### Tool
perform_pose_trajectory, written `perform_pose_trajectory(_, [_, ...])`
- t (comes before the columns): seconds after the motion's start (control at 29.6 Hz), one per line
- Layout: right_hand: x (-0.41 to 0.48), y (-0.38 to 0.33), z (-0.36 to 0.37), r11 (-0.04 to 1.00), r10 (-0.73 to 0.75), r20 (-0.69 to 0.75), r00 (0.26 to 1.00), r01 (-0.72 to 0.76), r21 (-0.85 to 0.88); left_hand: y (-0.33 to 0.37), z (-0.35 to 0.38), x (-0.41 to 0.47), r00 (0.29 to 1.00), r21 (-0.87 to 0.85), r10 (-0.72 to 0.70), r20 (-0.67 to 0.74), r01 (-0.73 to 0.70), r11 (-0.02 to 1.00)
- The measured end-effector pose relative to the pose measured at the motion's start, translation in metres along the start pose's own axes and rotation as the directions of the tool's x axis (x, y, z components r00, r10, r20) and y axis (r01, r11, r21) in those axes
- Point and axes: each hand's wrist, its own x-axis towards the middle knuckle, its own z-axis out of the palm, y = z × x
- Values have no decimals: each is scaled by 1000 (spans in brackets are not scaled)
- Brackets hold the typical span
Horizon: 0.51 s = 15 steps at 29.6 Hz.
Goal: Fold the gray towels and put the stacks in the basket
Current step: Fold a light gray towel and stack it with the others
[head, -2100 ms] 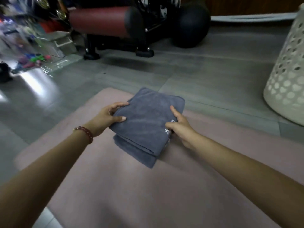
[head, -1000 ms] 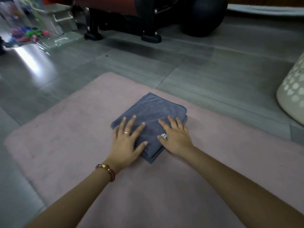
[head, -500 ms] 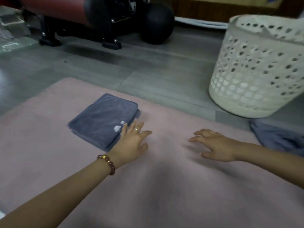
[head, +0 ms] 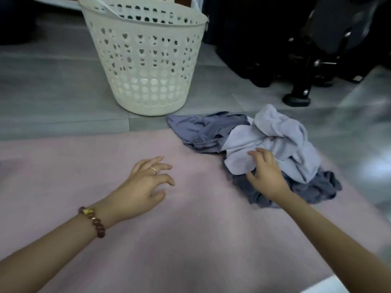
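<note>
The heap of gray towels (head: 273,144) lies to the right, straddling the far right edge of the pink mat (head: 190,240) and spilling onto the floor (head: 53,92). It is a crumpled mass. A pale towel (head: 277,132) sits on top, with darker ones showing at the far-left end and the near-right end. The long axis runs on a diagonal, from far left beside the basket (head: 146,60) to near right.

The right hand (head: 267,172) is the nearer one by a long way. It hangs over the near-left edge of the pale towel, fingers spread and lightly curled, gripping nothing. I cannot tell whether the fingertips touch the cloth or sit just above it. The left hand (head: 146,182) is well apart from the heap, out over bare mat to the left, with fingers relaxed and nothing in it.

The basket stands upright on the floor at the far side, just beyond the heap's far-left end.

I'd judge the next move belongs to the right hand: pinch the pale towel's near edge and draw it leftward onto the bare mat between the hands, where the left can meet it. The towels are tangled, so a second one may drag along.
</note>
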Motion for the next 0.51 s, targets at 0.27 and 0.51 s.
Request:
perform_pose_trajectory(0.27, [71, 16, -25, 820, 565, -151, 811, -530, 216, 14, 5, 13, 995, -72, -67, -74, 61, 995])
perform_pose_trajectory(0.51, [0, -63, -33, 922, 83, -5, 997, -75, 380, 31, -5, 10, 990, -218, -129, -64, 112, 970])
